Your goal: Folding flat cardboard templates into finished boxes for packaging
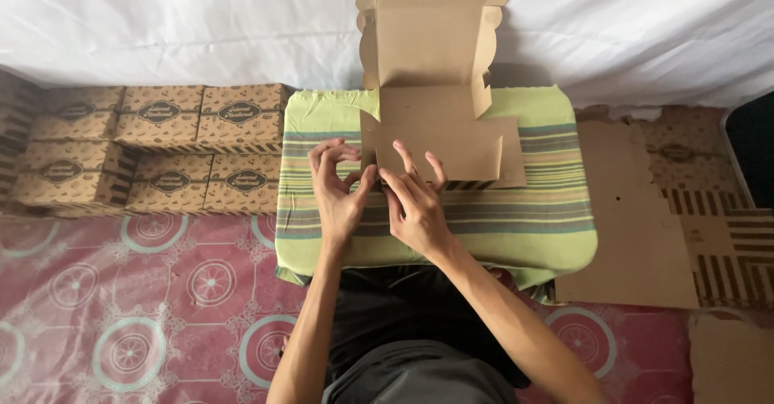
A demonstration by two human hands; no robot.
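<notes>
I had the half-folded cardboard box [439, 134] on the striped green cushion [548, 226], lid flap upright and the right side flap lying flat. My left hand [339, 190] pinched its near left corner; my right hand [415, 202] pressed spread fingers on the front wall, probably gripping nothing. Finished boxes [161, 150] were stacked left; flat blanks [637, 210] waited right.

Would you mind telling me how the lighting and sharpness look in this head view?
Head view: soft, even light, no glare; the white sheet is brightest, the cardboard box and both hands sharp, with the floor mat slightly soft toward the lower corners.
</notes>
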